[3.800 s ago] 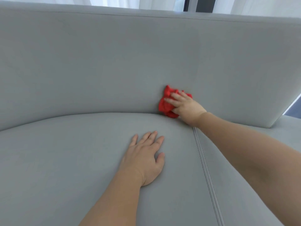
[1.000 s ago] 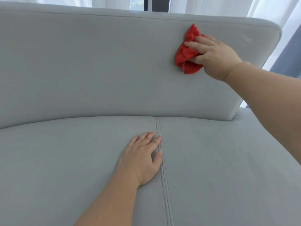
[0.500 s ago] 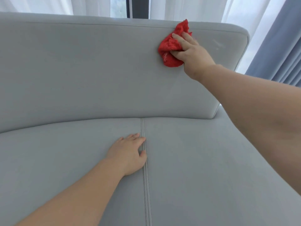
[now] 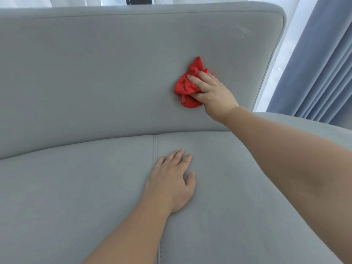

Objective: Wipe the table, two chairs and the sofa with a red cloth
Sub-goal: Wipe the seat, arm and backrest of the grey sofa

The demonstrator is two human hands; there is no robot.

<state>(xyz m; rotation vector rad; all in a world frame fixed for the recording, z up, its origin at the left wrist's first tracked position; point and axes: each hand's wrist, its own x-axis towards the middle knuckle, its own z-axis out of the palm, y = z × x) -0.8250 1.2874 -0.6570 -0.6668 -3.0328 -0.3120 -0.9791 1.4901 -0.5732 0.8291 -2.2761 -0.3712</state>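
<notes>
A grey sofa fills most of the frame, its backrest across the upper half and its seat across the lower half. The red cloth is found right of centre, bunched up and pressed against the backrest, about midway between the top edge of the backrest and the seat. It is gripped by the right hand: the fingers are laid over the crumpled fabric and the thumb is tucked in beneath it, so that the cloth is pinched between them. The right arm is stretched in from the right edge of the frame.

The left hand is laid flat on the seat at lower centre, palm down, with the fingers straight and slightly spread. Nothing is held in it. It is placed just to the right of a stitched seam that runs down the seat.

A faint pale mark can be made out near the upper right corner of the backrest. Behind the sofa, a blue curtain is seen at the right edge, with a white sheer curtain beside it.
</notes>
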